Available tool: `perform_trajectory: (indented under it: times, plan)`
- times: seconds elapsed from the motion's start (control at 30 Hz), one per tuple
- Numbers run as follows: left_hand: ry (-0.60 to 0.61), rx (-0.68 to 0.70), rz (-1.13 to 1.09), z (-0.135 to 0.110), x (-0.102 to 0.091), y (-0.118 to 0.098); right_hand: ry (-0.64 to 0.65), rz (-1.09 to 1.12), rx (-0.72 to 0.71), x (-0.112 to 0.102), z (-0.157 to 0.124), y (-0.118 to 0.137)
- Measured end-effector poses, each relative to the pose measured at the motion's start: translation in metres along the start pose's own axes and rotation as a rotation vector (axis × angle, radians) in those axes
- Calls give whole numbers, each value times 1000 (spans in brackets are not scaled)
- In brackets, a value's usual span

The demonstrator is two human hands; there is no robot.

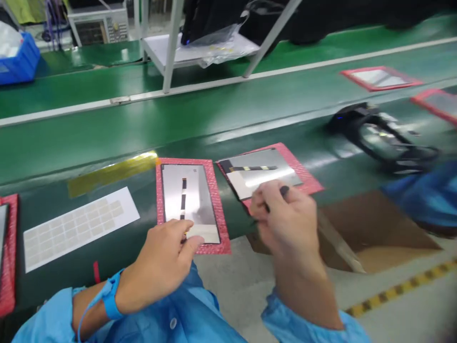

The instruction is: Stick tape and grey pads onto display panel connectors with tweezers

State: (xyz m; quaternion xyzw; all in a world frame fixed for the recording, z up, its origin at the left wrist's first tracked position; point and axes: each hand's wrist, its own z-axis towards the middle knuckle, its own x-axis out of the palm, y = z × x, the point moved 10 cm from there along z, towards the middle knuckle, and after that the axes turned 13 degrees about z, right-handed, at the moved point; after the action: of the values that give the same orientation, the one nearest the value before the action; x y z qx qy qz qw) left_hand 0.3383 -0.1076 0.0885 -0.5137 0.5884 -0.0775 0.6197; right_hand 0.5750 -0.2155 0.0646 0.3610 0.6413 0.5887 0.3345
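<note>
My left hand (166, 255) rests at the near edge of a silvery display panel (200, 195), thumb and index finger apart beside the dark flex cable (183, 197) running up it. The panel lies on a pink bubble-wrap sheet (223, 243). My right hand (287, 214) is closed in a pinch, slightly blurred, over the near edge of a second panel (257, 162). Something small and dark (284, 190) shows between its fingers; its kind cannot be made out. That panel also carries a flex cable (253, 168) and lies tilted on pink bubble wrap (307, 183).
A white sheet of pale square stickers (82, 226) and yellow tape (112, 174) lie left. Another pink-wrapped panel (9, 252) is at the left edge. Right are a black device (382, 138), a blue sleeve (424, 195) and an open cardboard box (378, 228) below the bench.
</note>
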Motion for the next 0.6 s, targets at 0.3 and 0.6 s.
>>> perform_trajectory:
  times: [0.3,0.6]
  plan:
    - [-343,-55,83,-109,-22,56,541,586,174,192,-163,0]
    - [-520,22,503,-101,-66,115,699,141,105,235,-104,-29]
